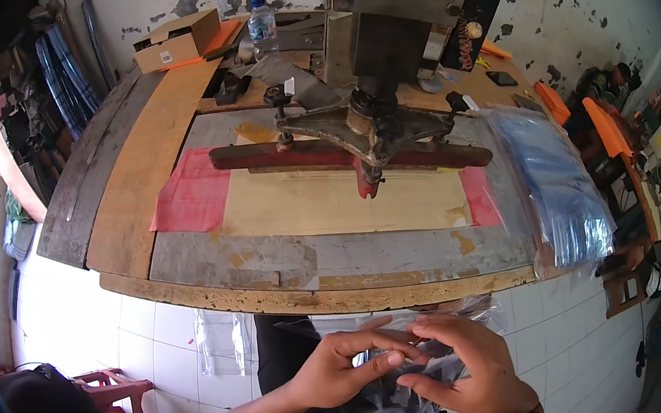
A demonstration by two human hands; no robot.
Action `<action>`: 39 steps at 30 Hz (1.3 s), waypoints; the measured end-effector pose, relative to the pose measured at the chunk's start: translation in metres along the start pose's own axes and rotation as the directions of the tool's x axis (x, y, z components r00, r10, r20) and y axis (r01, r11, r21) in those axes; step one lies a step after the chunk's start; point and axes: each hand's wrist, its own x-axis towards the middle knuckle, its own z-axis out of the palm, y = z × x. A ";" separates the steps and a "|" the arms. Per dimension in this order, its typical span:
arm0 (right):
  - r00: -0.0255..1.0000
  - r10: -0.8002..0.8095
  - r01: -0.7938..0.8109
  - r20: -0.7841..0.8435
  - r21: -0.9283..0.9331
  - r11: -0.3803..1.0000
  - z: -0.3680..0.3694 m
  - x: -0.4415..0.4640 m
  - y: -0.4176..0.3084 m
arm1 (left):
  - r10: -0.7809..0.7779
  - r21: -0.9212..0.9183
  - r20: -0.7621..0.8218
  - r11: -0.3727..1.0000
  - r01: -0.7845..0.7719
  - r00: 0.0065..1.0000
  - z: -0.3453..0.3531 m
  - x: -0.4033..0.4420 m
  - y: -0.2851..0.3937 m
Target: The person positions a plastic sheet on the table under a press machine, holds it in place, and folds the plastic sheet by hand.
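Both hands are over the lap, just in front of the table's front edge. My left hand (363,359) has its fingers bent toward the right one, the thumb held apart from them. My right hand (467,363) curves inward, with a gap between its thumb and fingers. Their fingertips come close together or overlap. Clear plastic film (400,400) lies on the lap beneath and between the hands; neither hand visibly grips it. Above them, a press machine (377,118) with a long red bar stands over a cream sheet (330,206) on the table.
Stacked clear bluish plastic (550,179) covers the table's right side. At the back are a cardboard box (178,42) and a water bottle (262,29). A red stool (119,402) stands at lower left, beside a person's dark-haired head (41,407). Another plastic sheet (222,344) hangs below the edge.
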 end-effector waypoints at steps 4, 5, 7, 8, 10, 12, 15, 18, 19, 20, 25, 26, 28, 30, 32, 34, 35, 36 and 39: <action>1.000 0.025 -0.025 0.001 0.089 0.996 -0.013 0.003 -0.011 | 0.229 0.112 -0.003 0.968 -0.227 0.973 0.007 0.010 0.009; 0.999 0.035 -0.035 -0.007 0.087 0.996 -0.016 0.002 -0.012 | 0.279 0.195 -0.005 0.942 -0.273 0.960 0.009 0.012 0.011; 0.999 0.049 -0.047 -0.021 0.080 0.996 -0.021 0.002 -0.013 | 0.376 0.381 0.007 0.856 -0.350 0.927 0.012 0.017 0.018; 0.999 0.030 -0.028 -0.037 0.062 0.998 -0.023 0.002 -0.013 | 0.378 0.378 0.012 0.855 -0.354 0.926 0.013 0.018 0.019; 0.998 0.013 -0.011 -0.056 0.039 0.999 -0.025 0.003 -0.014 | 0.460 0.549 0.059 0.726 -0.413 0.886 0.014 0.020 0.021; 0.996 0.024 -0.024 -0.090 0.003 1.000 -0.024 0.004 -0.016 | 0.489 0.567 0.068 0.698 -0.437 0.870 0.015 0.021 0.021; 0.993 0.023 -0.027 -0.113 -0.028 0.999 -0.022 0.005 -0.016 | 0.501 0.638 0.060 0.646 -0.419 0.863 0.015 0.019 0.019; 0.991 0.019 -0.012 -0.131 0.055 0.998 -0.016 0.004 -0.004 | 0.538 0.713 0.066 0.564 -0.417 0.840 0.015 0.018 0.015; 0.991 0.018 -0.010 -0.130 0.056 0.998 -0.014 0.005 -0.001 | 0.547 0.733 0.065 0.541 -0.412 0.834 0.015 0.017 0.016; 0.989 -0.031 0.039 -0.144 0.048 0.998 -0.012 0.005 0.003 | 0.556 0.752 0.065 0.518 -0.407 0.828 0.015 0.016 0.017; 0.985 -0.040 0.056 -0.166 0.097 0.994 -0.008 0.008 0.012 | 0.530 0.742 0.037 0.554 -0.378 0.847 0.009 0.015 0.019; 0.983 -0.004 0.027 -0.183 0.120 0.992 -0.009 0.009 0.014 | 0.515 0.695 0.016 0.610 -0.380 0.857 0.008 0.016 0.019; 0.980 0.027 0.002 -0.197 0.147 0.989 -0.016 0.010 0.018 | 0.412 0.641 -0.056 0.713 -0.284 0.909 0.003 0.008 0.019; 0.955 0.145 -0.089 -0.258 0.218 0.972 -0.028 0.005 0.024 | 0.244 0.602 -0.138 0.790 -0.115 0.960 -0.008 -0.002 0.021; 0.937 0.199 -0.127 -0.287 0.250 0.960 -0.037 0.000 0.033 | 0.249 0.624 -0.166 0.776 -0.094 0.954 -0.027 -0.010 0.014; 0.860 0.323 -0.136 -0.394 0.433 0.891 -0.044 -0.005 0.047 | 0.213 0.636 -0.220 0.772 -0.026 0.952 -0.041 -0.018 0.014; 0.864 0.321 -0.135 -0.389 0.435 0.890 -0.048 -0.006 0.051 | 0.258 0.681 -0.268 0.732 -0.007 0.928 -0.049 -0.021 0.011; 0.853 0.330 -0.106 -0.405 0.483 0.869 -0.052 -0.006 0.055 | 0.303 0.722 -0.312 0.691 0.017 0.900 -0.055 -0.022 0.008; 0.839 0.339 -0.074 -0.425 0.528 0.846 -0.058 -0.007 0.066 | 0.329 0.698 -0.395 0.715 0.047 0.858 -0.062 -0.021 0.007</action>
